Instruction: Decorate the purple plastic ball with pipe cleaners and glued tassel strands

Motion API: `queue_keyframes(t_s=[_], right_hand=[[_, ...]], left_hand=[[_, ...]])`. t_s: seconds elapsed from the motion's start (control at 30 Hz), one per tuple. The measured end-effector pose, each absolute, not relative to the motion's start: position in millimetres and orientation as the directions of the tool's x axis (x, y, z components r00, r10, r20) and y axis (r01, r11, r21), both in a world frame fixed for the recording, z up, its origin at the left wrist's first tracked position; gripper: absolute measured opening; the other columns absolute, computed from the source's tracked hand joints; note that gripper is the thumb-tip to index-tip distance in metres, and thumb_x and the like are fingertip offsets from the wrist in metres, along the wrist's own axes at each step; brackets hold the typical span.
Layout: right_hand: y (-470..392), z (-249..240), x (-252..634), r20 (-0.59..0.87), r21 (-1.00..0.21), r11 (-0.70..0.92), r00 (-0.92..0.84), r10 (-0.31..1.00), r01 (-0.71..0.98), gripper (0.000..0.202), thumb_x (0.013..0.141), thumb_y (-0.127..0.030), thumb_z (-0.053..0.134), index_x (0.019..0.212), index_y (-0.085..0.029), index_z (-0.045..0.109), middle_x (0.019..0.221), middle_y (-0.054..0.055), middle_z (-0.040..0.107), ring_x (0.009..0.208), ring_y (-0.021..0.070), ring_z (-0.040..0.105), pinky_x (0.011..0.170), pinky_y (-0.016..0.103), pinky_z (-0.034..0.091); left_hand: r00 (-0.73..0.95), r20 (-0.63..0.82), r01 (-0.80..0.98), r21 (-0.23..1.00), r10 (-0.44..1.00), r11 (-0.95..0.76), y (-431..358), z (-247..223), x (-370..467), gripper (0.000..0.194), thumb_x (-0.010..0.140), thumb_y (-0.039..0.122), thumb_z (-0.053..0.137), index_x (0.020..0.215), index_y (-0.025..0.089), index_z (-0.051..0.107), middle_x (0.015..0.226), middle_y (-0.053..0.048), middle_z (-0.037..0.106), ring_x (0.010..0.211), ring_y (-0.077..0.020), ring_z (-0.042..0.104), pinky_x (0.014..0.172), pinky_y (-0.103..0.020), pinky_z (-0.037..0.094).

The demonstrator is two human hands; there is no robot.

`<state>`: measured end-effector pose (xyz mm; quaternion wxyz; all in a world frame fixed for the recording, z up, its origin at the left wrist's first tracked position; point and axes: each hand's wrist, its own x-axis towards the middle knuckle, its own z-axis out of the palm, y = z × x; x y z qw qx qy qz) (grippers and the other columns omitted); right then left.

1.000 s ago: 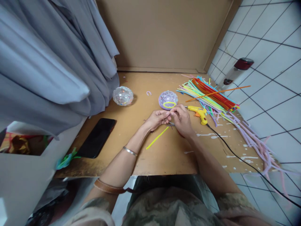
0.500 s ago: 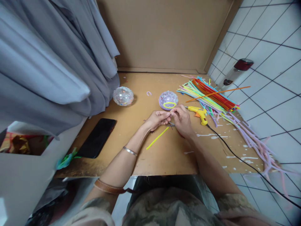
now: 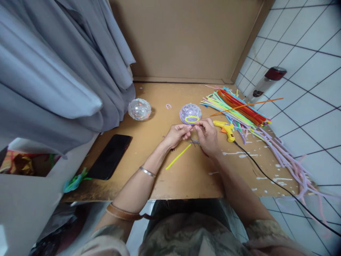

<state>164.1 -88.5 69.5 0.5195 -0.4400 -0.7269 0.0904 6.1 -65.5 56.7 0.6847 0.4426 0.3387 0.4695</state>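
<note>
At the left, a phone (image 3: pixel 109 156) lies on the table (image 3: pixel 191 177), its dark screen showing no writing. Further right stand a clear rough-coated globe (image 3: pixel 139 109) and a small lilac curved piece (image 3: pixel 168 106); neither carries legible marking. The left hand (image 3: pixel 179 136) has thumb and forefinger drawn together, meeting the opposing fingertips at a thin piece (image 3: pixel 193 127), mostly hidden; its kind cannot be told. This piece is at the near side of the lilac-rimmed dome (image 3: pixel 190 112). A yellow ring (image 3: pixel 191 120) shows against the dome; whether inside or upon it cannot be told. A loose yellow strip (image 3: pixel 178 157) lies nearer the body. The right hand (image 3: pixel 207 137) is likewise closed to a fingertip pinch on the same piece. For good work, support the piece with the left pinch, shape it with the right in small, even movements, and avoid knocking the dome. Position the right wrist clear of the yellow glue gun (image 3: pixel 224 128); its dark label is too small to read. The pipe-cleaner bundle (image 3: pixel 241 106), at far right, shows no readable brand.
</note>
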Motion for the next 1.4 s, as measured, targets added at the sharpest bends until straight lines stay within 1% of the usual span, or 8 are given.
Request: queue_keyframes(t_s=[0.1, 0.3, 0.53, 0.7, 0.93, 1.13, 1.3, 1.4], right_hand=[[-89.4, 69.3, 162.9, 0.702, -0.532, 0.616, -0.103, 0.704, 0.581, 0.014, 0.097, -0.026, 0.053, 0.091, -0.023, 0.065, 0.094, 0.006, 0.065, 0.089, 0.0223, 0.064, 0.079, 0.037, 0.052], [-88.5, 66.3, 160.9, 0.761, -0.473, 0.651, -0.098, 0.642, 0.594, 0.015, 0.098, -0.023, 0.053, 0.091, -0.022, 0.066, 0.092, 0.006, 0.066, 0.087, 0.0218, 0.065, 0.077, 0.036, 0.052], [-87.2, 62.6, 161.8, 0.758, -0.425, 0.632, -0.127, 0.64, 0.649, 0.017, 0.098, -0.025, 0.053, 0.091, -0.023, 0.068, 0.092, 0.007, 0.066, 0.088, 0.0228, 0.065, 0.077, 0.037, 0.051], [-86.9, 61.5, 162.9, 0.756, -0.365, 0.613, -0.161, 0.635, 0.701, 0.019, 0.1, -0.025, 0.05, 0.09, -0.022, 0.066, 0.093, 0.007, 0.067, 0.089, 0.0227, 0.064, 0.077, 0.037, 0.047], [-90.8, 61.6, 159.4, 0.758, -0.249, 0.572, -0.21, 0.617, 0.781, 0.021, 0.1, -0.025, 0.042, 0.087, -0.022, 0.058, 0.09, 0.009, 0.065, 0.086, 0.0252, 0.057, 0.074, 0.038, 0.038], [-92.2, 65.7, 160.1, 0.744, -0.282, 0.551, -0.184, 0.643, 0.786, 0.019, 0.1, -0.026, 0.039, 0.088, -0.024, 0.053, 0.093, 0.011, 0.064, 0.089, 0.0265, 0.055, 0.078, 0.041, 0.038], [-93.6, 74.4, 162.5, 0.798, -0.432, 0.55, 0.02, 0.602, 0.715, 0.013, 0.1, -0.025, 0.04, 0.089, -0.026, 0.049, 0.097, 0.01, 0.06, 0.096, 0.0257, 0.056, 0.084, 0.043, 0.043], [-95.0, 76.6, 163.2, 0.773, -0.497, 0.543, 0.061, 0.632, 0.677, 0.018, 0.101, -0.028, 0.038, 0.085, -0.026, 0.046, 0.091, 0.009, 0.057, 0.09, 0.026, 0.055, 0.082, 0.044, 0.044]], left_hand=[[0.277, -0.027, -0.359, 0.924, 0.961, 0.129, -64.3, 57.1, 5.9, 0.055, 0.054, 0.058, 0.092, 0.074, 0.011, 0.071, 0.054, 0.003, 0.059, 0.045, -0.0032, 0.042, 0.046, -0.02, 0.029], [0.267, -0.004, -0.365, 0.925, 0.964, 0.105, -64.9, 57.3, 6.4, 0.058, 0.051, 0.061, 0.092, 0.073, 0.011, 0.071, 0.054, 0.004, 0.058, 0.046, -0.0032, 0.043, 0.047, -0.02, 0.031], [0.264, 0.038, -0.317, 0.947, 0.964, 0.049, -66.6, 58.4, 9.4, 0.058, 0.053, 0.064, 0.089, 0.071, 0.012, 0.071, 0.054, 0.003, 0.059, 0.045, -0.0042, 0.043, 0.048, -0.022, 0.032], [0.267, 0.067, -0.266, 0.964, 0.961, 0.006, -68.8, 59.8, 9.2, 0.056, 0.058, 0.064, 0.086, 0.072, 0.013, 0.071, 0.055, 0.003, 0.059, 0.047, -0.0049, 0.044, 0.049, -0.022, 0.033], [0.273, 0.069, -0.222, 0.975, 0.96, -0.007, -68.7, 57.7, 10.0, 0.053, 0.061, 0.063, 0.085, 0.071, 0.014, 0.07, 0.057, 0.002, 0.06, 0.049, -0.006, 0.046, 0.052, -0.022, 0.037], [0.297, 0.084, -0.24, 0.971, 0.951, -0.011, -71.9, 62.5, 10.2, 0.053, 0.061, 0.063, 0.086, 0.071, 0.013, 0.069, 0.056, 0.002, 0.06, 0.051, -0.0066, 0.048, 0.055, -0.024, 0.039], [0.289, 0.068, -0.271, 0.962, 0.955, 0.013, -69.7, 59.7, 8.4, 0.054, 0.06, 0.062, 0.087, 0.074, 0.012, 0.071, 0.058, 0.002, 0.06, 0.052, -0.0065, 0.048, 0.055, -0.023, 0.039], [0.284, 0.065, -0.288, 0.957, 0.957, 0.02, -67.6, 56.9, 7.9, 0.052, 0.064, 0.061, 0.086, 0.075, 0.012, 0.071, 0.058, 0.002, 0.06, 0.052, -0.0061, 0.048, 0.055, -0.022, 0.039]])
